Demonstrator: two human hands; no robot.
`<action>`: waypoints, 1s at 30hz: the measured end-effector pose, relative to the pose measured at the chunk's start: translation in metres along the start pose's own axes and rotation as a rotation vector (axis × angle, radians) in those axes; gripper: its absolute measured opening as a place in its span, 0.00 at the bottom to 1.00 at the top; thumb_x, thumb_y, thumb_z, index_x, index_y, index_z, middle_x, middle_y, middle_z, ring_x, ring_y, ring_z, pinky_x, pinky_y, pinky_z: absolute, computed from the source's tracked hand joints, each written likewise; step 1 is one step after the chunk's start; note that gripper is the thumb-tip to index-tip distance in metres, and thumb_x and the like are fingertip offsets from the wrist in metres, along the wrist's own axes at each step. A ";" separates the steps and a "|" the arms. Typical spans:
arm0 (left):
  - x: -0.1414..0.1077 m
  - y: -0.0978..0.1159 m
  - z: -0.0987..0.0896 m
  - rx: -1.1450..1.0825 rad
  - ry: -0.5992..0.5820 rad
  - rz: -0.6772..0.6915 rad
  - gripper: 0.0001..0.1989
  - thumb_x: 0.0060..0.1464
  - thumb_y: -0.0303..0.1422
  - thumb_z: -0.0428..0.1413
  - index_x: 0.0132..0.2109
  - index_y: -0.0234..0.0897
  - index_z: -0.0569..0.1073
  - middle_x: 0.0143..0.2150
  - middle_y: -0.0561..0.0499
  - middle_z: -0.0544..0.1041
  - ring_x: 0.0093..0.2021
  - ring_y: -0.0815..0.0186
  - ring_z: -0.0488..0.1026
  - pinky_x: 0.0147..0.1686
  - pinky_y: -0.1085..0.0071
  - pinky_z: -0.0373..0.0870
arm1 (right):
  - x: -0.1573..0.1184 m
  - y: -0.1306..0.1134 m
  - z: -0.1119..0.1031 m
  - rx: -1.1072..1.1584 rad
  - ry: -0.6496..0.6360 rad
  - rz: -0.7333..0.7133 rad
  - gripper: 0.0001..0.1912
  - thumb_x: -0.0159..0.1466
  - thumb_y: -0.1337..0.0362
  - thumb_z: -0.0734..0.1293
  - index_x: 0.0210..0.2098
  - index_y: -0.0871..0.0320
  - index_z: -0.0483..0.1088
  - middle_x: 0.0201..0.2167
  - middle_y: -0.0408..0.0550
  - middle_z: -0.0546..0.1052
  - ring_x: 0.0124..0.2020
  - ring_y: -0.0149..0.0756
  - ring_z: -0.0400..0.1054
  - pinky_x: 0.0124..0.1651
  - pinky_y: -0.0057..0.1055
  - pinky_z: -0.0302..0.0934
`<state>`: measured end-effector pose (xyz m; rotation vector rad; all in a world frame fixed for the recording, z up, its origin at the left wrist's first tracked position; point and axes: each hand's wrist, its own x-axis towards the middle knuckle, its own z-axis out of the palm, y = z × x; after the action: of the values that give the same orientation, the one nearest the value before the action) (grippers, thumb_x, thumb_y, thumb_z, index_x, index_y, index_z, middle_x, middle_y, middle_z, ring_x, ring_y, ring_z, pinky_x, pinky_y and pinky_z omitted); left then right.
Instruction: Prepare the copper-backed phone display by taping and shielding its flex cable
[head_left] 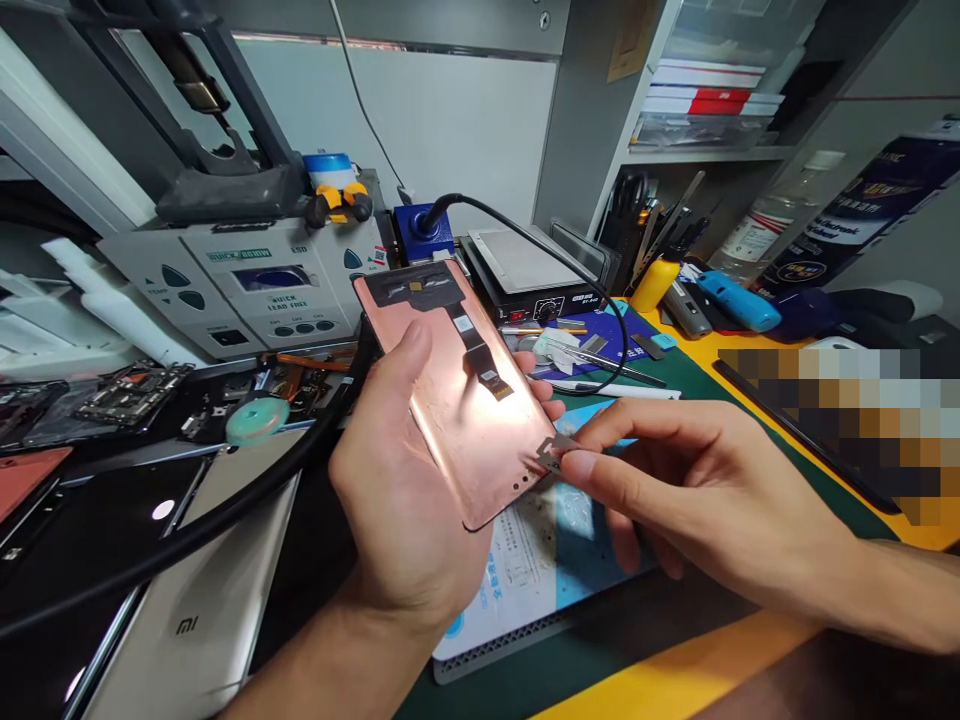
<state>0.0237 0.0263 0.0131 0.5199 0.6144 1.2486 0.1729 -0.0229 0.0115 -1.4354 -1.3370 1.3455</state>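
A copper-coloured phone screen panel (450,400) lies in my left hand (405,480), its back side up and tilted, with my thumb along the left edge and fingertips past the right edge. A dark flex cable (480,360) runs down its middle. My right hand (675,480) pinches a small thin metal blade (553,452) between thumb and forefinger. The blade touches the panel's lower right corner, near several small dark holes. Underneath is a blue and white work pad (525,590).
At the back left stands a hot-air station (277,280); its black hose (247,500) crosses the left side over a gold phone back (202,590). A heating plate (532,280), tweezers and a white pen (615,389) lie behind. Bottles (780,220) stand at right.
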 end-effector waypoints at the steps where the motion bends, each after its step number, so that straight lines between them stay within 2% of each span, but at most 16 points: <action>1: 0.000 0.000 0.000 0.000 0.000 0.006 0.18 0.59 0.44 0.50 0.35 0.35 0.76 0.32 0.43 0.77 0.33 0.53 0.78 0.30 0.57 0.75 | 0.000 0.000 0.000 -0.006 0.002 0.020 0.11 0.58 0.60 0.74 0.28 0.60 0.71 0.12 0.37 0.69 0.11 0.21 0.59 0.12 0.14 0.51; 6: -0.001 0.000 0.001 0.016 -0.003 0.066 0.15 0.60 0.41 0.49 0.39 0.37 0.75 0.30 0.46 0.76 0.33 0.54 0.78 0.32 0.58 0.76 | 0.000 0.001 0.001 -0.031 0.010 0.055 0.16 0.59 0.56 0.73 0.25 0.59 0.68 0.11 0.37 0.65 0.11 0.22 0.57 0.12 0.15 0.47; 10: -0.002 0.000 0.002 0.046 0.016 0.073 0.14 0.59 0.41 0.50 0.41 0.36 0.73 0.33 0.44 0.76 0.34 0.53 0.78 0.33 0.58 0.75 | 0.000 0.001 0.003 -0.004 0.000 0.064 0.16 0.57 0.58 0.74 0.24 0.59 0.67 0.11 0.36 0.63 0.12 0.22 0.55 0.13 0.17 0.46; 20: -0.002 -0.002 0.002 0.016 0.041 0.069 0.13 0.57 0.40 0.53 0.39 0.36 0.75 0.31 0.45 0.77 0.34 0.53 0.78 0.33 0.58 0.76 | 0.000 0.003 0.001 -0.082 -0.050 0.035 0.15 0.58 0.59 0.73 0.23 0.59 0.67 0.13 0.37 0.62 0.14 0.23 0.54 0.16 0.21 0.45; 25: -0.002 -0.001 0.002 0.017 0.006 0.088 0.12 0.58 0.38 0.52 0.32 0.38 0.76 0.29 0.46 0.77 0.33 0.54 0.79 0.34 0.56 0.76 | -0.001 0.005 0.001 -0.055 -0.055 0.017 0.15 0.58 0.59 0.73 0.23 0.60 0.67 0.14 0.36 0.61 0.15 0.22 0.51 0.16 0.21 0.43; 30: -0.003 -0.001 0.001 0.027 -0.009 0.092 0.12 0.58 0.38 0.51 0.32 0.38 0.75 0.29 0.47 0.77 0.31 0.55 0.78 0.31 0.59 0.76 | -0.001 0.004 0.001 -0.047 -0.050 0.030 0.15 0.58 0.59 0.73 0.23 0.60 0.68 0.14 0.36 0.60 0.15 0.22 0.51 0.16 0.21 0.42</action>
<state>0.0250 0.0228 0.0136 0.5815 0.6055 1.3253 0.1726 -0.0250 0.0077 -1.4670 -1.3923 1.3864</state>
